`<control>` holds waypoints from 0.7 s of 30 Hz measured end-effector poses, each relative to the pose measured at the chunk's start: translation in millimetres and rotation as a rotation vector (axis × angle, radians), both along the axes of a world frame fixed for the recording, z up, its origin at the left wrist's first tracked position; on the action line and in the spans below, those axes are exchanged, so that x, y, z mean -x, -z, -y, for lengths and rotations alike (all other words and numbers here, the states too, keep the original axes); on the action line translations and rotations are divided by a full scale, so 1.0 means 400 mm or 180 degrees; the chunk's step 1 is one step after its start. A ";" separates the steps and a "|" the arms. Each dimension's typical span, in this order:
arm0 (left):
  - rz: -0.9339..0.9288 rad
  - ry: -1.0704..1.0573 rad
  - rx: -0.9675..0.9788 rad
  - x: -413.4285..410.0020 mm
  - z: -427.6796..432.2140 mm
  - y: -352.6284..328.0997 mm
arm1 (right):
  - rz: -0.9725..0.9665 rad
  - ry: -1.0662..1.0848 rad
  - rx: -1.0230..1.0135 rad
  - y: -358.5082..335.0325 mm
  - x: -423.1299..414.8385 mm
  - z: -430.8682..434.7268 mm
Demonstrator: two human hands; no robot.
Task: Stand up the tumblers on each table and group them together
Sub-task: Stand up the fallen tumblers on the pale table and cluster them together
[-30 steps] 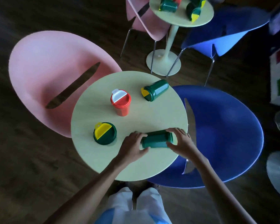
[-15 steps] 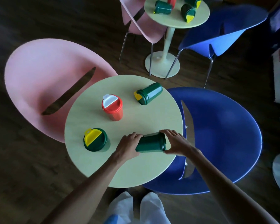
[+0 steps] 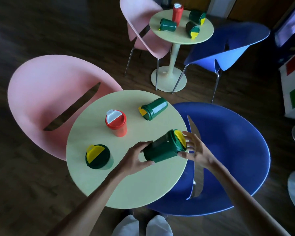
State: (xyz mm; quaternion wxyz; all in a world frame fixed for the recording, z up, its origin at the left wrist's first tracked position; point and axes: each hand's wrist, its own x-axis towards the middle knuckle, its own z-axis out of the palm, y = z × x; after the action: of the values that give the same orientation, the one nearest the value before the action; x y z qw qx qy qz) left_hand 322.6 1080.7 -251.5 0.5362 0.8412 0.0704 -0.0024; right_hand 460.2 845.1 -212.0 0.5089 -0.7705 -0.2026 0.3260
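Four tumblers are on the near tabletop (image 3: 134, 184). Two stand up: the red tumbler (image 3: 116, 123) and the standing green tumbler (image 3: 97, 156) with its yellow lid on top. The lying green tumbler (image 3: 153, 109) is on its side near the far edge. The tilted green tumbler (image 3: 163, 149) is between my hands, close to the edge by the blue chair (image 3: 228, 150). It leans with its yellow lid up and to the right.

My left hand (image 3: 136, 158) is wrapped round the bottom end, with fingers and thumb curled on it. My right hand (image 3: 194, 150) is spread wide by the lid. Its thumb looks like it touches the rim (I cannot tell if the other fingers touch).

I think the job now is to tip this one all the way up. To do it well, I should put the bottom down flat first, and not too near the edge, or it could fall off. My left hand should hold tight down low. My right hand should lift the lid end slowly and push on the green rim, not on the yellow flap, which looks like it could pop open. Then I can slide it over beside the red tumbler.

Lots is left, I think. The far tabletop (image 3: 177, 37) has more tumblers lying down.
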 end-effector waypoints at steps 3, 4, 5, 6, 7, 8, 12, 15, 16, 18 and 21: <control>-0.0009 -0.0213 0.0404 -0.002 0.029 0.001 | -0.0452 0.0340 -0.0489 -0.020 0.012 -0.010; -0.0061 -0.0274 0.0514 0.000 0.037 0.004 | -0.0509 0.0410 -0.0582 -0.026 0.017 -0.016; -0.0117 -0.0315 0.0594 0.001 0.044 0.008 | -0.0543 0.0463 -0.0642 -0.029 0.021 -0.022; -0.0162 -0.0341 0.0641 0.003 0.049 0.015 | -0.0555 0.0504 -0.0690 -0.029 0.026 -0.029; -0.0194 -0.0364 0.0666 0.004 0.054 0.024 | -0.0559 0.0545 -0.0703 -0.025 0.031 -0.035; -0.0222 -0.0387 0.0684 0.007 0.057 0.032 | -0.0565 0.0568 -0.0708 -0.019 0.035 -0.040; -0.0406 -0.0385 0.0606 0.013 0.047 0.062 | -0.0504 0.0572 -0.0617 0.009 0.055 -0.059; -0.0704 -0.0182 0.0326 0.008 0.025 0.076 | -0.0372 0.0418 -0.0392 0.029 0.068 -0.072; -0.0782 -0.0129 0.0249 0.005 0.018 0.081 | -0.0314 0.0345 -0.0304 0.036 0.073 -0.077; -0.0857 -0.0107 0.0145 -0.001 0.009 0.089 | -0.0238 0.0266 -0.0179 0.050 0.082 -0.085; -0.0846 -0.0177 0.0117 -0.006 0.004 0.098 | -0.0156 0.0170 -0.0149 0.067 0.092 -0.090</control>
State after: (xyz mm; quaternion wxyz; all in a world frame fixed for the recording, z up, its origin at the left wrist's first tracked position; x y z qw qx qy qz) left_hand 324.9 1079.1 -290.6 0.5373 0.8212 0.1640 -0.1002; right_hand 423.2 881.2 -239.0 0.5402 -0.7553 -0.1770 0.3263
